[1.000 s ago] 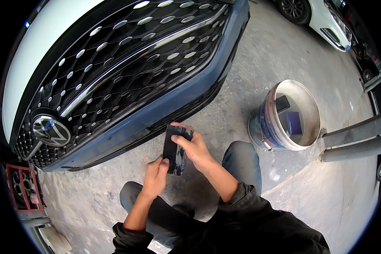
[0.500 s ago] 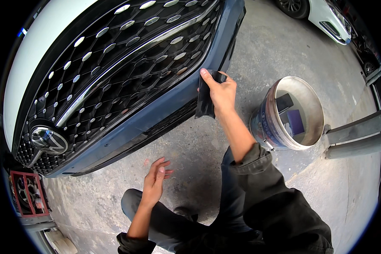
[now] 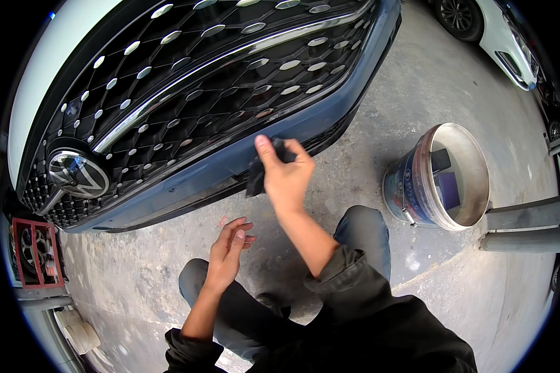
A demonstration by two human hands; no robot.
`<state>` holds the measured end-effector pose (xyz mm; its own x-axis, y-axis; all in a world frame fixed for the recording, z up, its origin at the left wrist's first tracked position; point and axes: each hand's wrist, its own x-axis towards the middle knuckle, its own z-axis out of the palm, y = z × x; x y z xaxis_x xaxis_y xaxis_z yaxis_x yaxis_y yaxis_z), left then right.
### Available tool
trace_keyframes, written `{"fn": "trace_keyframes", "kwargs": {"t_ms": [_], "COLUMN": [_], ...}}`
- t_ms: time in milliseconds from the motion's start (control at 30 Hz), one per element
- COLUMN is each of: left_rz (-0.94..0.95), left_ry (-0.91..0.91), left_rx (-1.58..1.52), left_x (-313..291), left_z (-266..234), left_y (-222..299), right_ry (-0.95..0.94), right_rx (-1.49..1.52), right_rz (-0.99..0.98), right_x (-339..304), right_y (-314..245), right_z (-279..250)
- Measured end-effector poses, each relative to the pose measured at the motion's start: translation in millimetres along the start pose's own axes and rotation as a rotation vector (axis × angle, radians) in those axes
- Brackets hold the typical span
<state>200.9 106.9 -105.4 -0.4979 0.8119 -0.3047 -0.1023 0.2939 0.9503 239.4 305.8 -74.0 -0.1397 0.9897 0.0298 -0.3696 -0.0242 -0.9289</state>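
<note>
My right hand (image 3: 287, 179) holds a black sheet of sandpaper (image 3: 255, 180) pinched between thumb and fingers. It is pressed to the blue-grey lower bumper strip (image 3: 211, 166) of a white car, just below the dark grille (image 3: 186, 84) with its chrome studs. Part of the sheet hangs loose below the thumb, and the rest is hidden behind the fingers. My left hand (image 3: 226, 253) hovers above the floor, short of the bumper, its fingers stretched and apart with nothing in them.
A round bucket (image 3: 424, 177) of water stands to the right, with a purple block (image 3: 448, 189) and a black block (image 3: 440, 160) in it. Beside it are grey bars (image 3: 526, 214). Another white car (image 3: 498, 37) is far right; a red rack (image 3: 38, 253) stands at left.
My right hand has slid the sandpaper leftward along the bumper strip, away from its far right corner. My left hand keeps nearly the same pose. The view has shifted somewhat.
</note>
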Motion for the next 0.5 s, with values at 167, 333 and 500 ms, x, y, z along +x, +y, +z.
{"fn": "trace_keyframes", "kwargs": {"t_ms": [167,333,500], "left_rz": [0.012,0.016,0.047], "left_ry": [0.041,0.073,0.166], "left_rx": [0.016,0.019,0.030], "left_x": [-16,-13,-28], "left_z": [-25,-30,-52], "left_y": [0,-1,3], "right_ry": [-0.066,-0.045,-0.114], "right_rx": [-0.030,-0.051,-0.025], "right_rz": [0.072,0.004,0.063], "right_x": [-1,-43,-28], "right_y": [-11,8,7], "right_z": [2,37,25]}}
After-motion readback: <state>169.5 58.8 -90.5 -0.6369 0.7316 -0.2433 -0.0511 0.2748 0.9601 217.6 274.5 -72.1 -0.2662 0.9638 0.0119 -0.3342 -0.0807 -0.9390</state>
